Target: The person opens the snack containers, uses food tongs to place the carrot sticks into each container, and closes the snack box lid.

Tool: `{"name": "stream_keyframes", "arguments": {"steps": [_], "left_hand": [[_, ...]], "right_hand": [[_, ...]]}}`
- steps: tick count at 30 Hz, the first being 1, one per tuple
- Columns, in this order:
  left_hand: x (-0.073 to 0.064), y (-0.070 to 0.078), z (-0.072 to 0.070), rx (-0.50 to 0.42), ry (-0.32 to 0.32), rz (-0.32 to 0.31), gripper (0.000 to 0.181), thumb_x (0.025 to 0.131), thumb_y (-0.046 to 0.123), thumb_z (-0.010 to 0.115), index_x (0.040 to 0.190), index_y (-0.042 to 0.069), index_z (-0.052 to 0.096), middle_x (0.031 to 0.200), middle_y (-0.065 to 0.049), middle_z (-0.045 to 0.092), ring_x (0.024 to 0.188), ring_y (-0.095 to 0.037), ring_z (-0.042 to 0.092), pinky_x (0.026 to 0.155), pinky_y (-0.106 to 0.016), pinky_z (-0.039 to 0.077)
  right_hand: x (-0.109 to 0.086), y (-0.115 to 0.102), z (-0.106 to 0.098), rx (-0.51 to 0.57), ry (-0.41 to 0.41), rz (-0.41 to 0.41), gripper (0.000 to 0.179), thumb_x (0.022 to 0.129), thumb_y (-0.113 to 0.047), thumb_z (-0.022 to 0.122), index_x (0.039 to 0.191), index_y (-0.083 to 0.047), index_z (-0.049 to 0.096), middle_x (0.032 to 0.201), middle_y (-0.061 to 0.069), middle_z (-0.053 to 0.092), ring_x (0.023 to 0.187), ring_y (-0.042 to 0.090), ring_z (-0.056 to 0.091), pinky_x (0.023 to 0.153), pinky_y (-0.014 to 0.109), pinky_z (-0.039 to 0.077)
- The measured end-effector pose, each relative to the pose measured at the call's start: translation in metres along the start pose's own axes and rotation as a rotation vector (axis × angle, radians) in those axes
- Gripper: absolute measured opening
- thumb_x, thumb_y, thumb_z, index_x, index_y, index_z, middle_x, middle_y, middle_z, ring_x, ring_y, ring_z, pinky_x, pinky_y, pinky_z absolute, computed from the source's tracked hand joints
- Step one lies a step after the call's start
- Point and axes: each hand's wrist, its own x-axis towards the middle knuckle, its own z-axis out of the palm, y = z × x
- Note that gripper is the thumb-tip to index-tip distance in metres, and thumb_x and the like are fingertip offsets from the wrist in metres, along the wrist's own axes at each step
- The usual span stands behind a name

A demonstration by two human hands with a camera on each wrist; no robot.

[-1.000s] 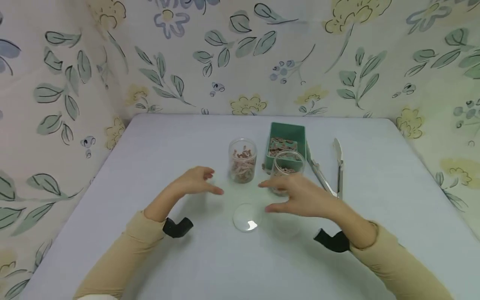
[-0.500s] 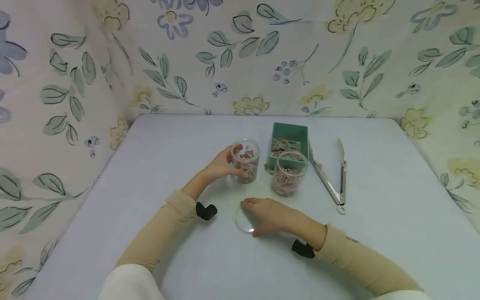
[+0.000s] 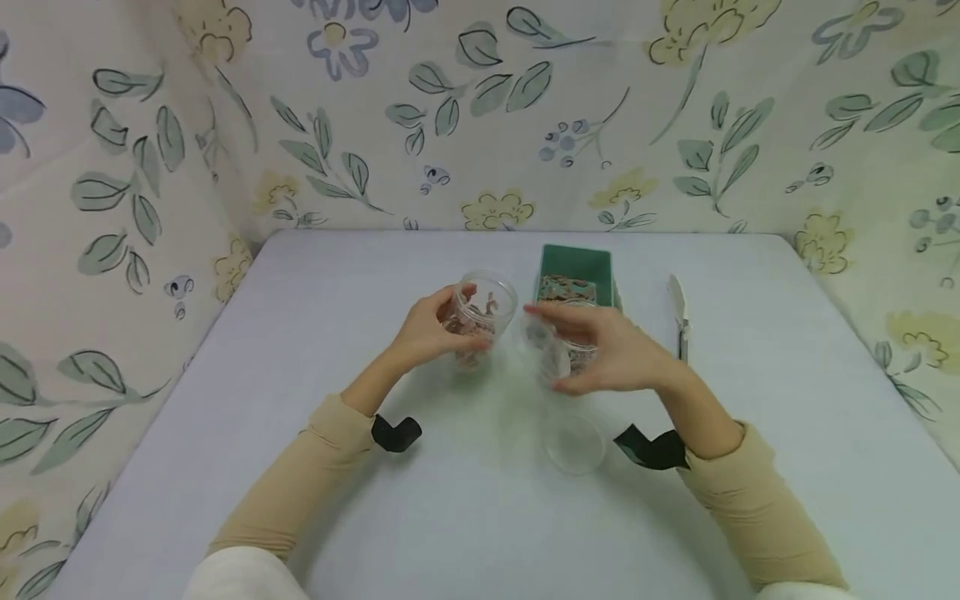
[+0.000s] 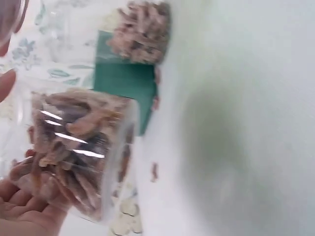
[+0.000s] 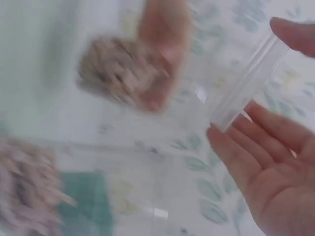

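My left hand grips a clear jar of brownish dried strips round its side. The jar is raised off the table and tilted, its mouth uncovered; its contents fill the left wrist view. My right hand pinches a clear round lid on edge between thumb and fingers, a short way right of that jar. In the right wrist view the lid shows its rim side-on. Behind the right hand stands a second jar of similar strips, partly hidden in the head view.
A green bin with more strips stands at the back. Metal tongs lie to its right, partly covered by the right hand. Another clear lid lies flat on the table in front. Small loose bits are on the tabletop.
My left hand reached the left jar, took hold and lifted it with a tilt. My right hand picked the nearer lid off the table and brought it up toward the jar.
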Motion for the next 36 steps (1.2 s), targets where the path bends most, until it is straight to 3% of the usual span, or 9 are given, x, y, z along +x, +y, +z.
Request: {"name": "stream_keyframes", "arguments": {"steps": [4, 8, 12, 19, 23, 27, 30, 33, 36], "left_hand": [[-0.009, 0.017, -0.001, 0.072, -0.077, -0.017, 0.077, 0.068, 0.008, 0.088, 0.137, 0.001, 0.053, 0.134, -0.013, 0.058, 0.124, -0.026, 0.053, 0.101, -0.042, 0.044], [-0.015, 0.029, 0.006, 0.147, -0.178, -0.036, 0.077, 0.067, 0.012, 0.089, 0.135, 0.000, 0.055, 0.130, -0.011, 0.061, 0.117, -0.022, 0.058, 0.096, -0.038, 0.047], [-0.018, 0.035, 0.014, 0.177, -0.275, -0.044, 0.060, 0.066, 0.013, 0.089, 0.120, 0.003, 0.063, 0.107, -0.004, 0.069, 0.095, -0.016, 0.063, 0.082, -0.031, 0.051], [-0.023, 0.046, 0.012, 0.080, -0.391, -0.150, 0.050, 0.065, 0.013, 0.089, 0.110, 0.006, 0.068, 0.097, 0.000, 0.071, 0.089, -0.015, 0.064, 0.080, -0.030, 0.051], [-0.025, 0.047, 0.013, 0.029, -0.352, -0.155, 0.047, 0.065, 0.012, 0.089, 0.107, 0.005, 0.069, 0.099, -0.002, 0.071, 0.094, -0.016, 0.064, 0.084, -0.031, 0.050], [-0.027, 0.047, 0.020, 0.157, -0.199, -0.135, 0.056, 0.065, 0.020, 0.091, 0.115, 0.008, 0.068, 0.105, -0.001, 0.070, 0.099, -0.015, 0.063, 0.084, -0.033, 0.051], [-0.027, 0.048, 0.023, 0.222, -0.120, -0.148, 0.066, 0.064, 0.025, 0.092, 0.123, 0.009, 0.065, 0.113, 0.000, 0.069, 0.110, -0.018, 0.061, 0.091, -0.038, 0.050], [-0.026, 0.048, 0.020, 0.128, -0.153, -0.148, 0.063, 0.065, 0.019, 0.091, 0.121, 0.007, 0.065, 0.113, -0.002, 0.069, 0.113, -0.020, 0.061, 0.095, -0.040, 0.049], [-0.026, 0.051, 0.014, 0.001, -0.266, -0.153, 0.058, 0.067, 0.011, 0.089, 0.119, 0.005, 0.066, 0.109, -0.004, 0.071, 0.106, -0.019, 0.064, 0.093, -0.037, 0.049]], "right_hand": [[0.010, 0.003, -0.019, 0.014, 0.071, 0.002, 0.082, 0.070, 0.001, 0.085, 0.141, 0.009, 0.043, 0.145, 0.022, 0.044, 0.132, 0.036, 0.043, 0.104, 0.042, 0.041], [0.023, 0.012, -0.022, 0.023, -0.042, 0.048, 0.083, 0.070, -0.004, 0.087, 0.141, 0.006, 0.045, 0.143, 0.018, 0.047, 0.132, 0.032, 0.044, 0.104, 0.040, 0.042], [0.029, 0.016, -0.019, 0.035, -0.138, 0.022, 0.083, 0.067, -0.008, 0.088, 0.139, 0.005, 0.049, 0.138, 0.016, 0.051, 0.129, 0.030, 0.046, 0.102, 0.039, 0.043], [0.030, 0.016, -0.016, 0.067, -0.242, -0.071, 0.082, 0.066, -0.006, 0.089, 0.138, 0.005, 0.050, 0.142, 0.016, 0.049, 0.132, 0.028, 0.045, 0.104, 0.038, 0.042], [0.028, 0.014, -0.013, 0.040, -0.173, -0.004, 0.080, 0.068, -0.007, 0.088, 0.136, 0.007, 0.050, 0.140, 0.018, 0.052, 0.127, 0.029, 0.050, 0.100, 0.038, 0.046], [0.029, 0.009, -0.006, -0.034, -0.055, 0.156, 0.075, 0.073, -0.015, 0.086, 0.136, 0.007, 0.051, 0.137, 0.019, 0.054, 0.120, 0.031, 0.057, 0.094, 0.040, 0.051], [0.029, 0.005, -0.005, -0.119, -0.030, 0.213, 0.078, 0.077, -0.024, 0.084, 0.139, 0.005, 0.048, 0.139, 0.019, 0.052, 0.120, 0.033, 0.056, 0.094, 0.044, 0.050], [0.028, 0.001, -0.011, -0.136, -0.065, 0.152, 0.086, 0.078, -0.027, 0.083, 0.145, 0.004, 0.040, 0.146, 0.019, 0.044, 0.129, 0.036, 0.048, 0.101, 0.048, 0.043], [0.027, 0.000, -0.020, -0.026, -0.143, 0.032, 0.089, 0.079, -0.017, 0.082, 0.149, 0.004, 0.032, 0.153, 0.018, 0.034, 0.138, 0.034, 0.035, 0.110, 0.046, 0.034]]}}
